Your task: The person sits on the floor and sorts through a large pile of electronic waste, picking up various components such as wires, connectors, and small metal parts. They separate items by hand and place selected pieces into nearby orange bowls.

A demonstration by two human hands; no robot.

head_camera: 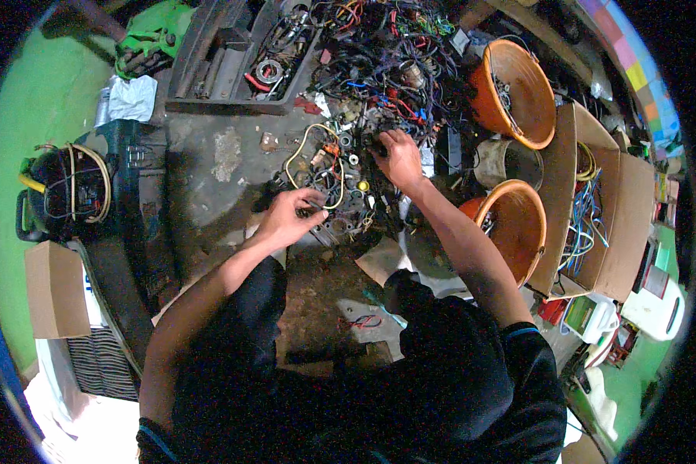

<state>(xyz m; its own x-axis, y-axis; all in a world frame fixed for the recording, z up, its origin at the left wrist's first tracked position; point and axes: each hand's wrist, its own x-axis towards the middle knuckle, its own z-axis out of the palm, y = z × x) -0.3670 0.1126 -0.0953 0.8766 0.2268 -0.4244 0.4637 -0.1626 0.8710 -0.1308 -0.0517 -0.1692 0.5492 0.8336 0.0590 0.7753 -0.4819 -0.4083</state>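
Observation:
My left hand is low over the clutter, thumb and fingers pinched around the end of a cream-coloured wire. This wire bows away from me in a loop over small metal parts. Farther forward and to the right, my right hand has its fingers curled down among dark scraps; whether they grip anything is hidden. A heap of tangled cables spreads beyond it. Between my hands lie a metal ring, an orange piece and a round yellow piece.
To the right stand an orange bucket, a second orange bucket and a cardboard box holding wires. A dark tray of metal parts lies ahead left. On the left, coiled cable rests by a dark green case.

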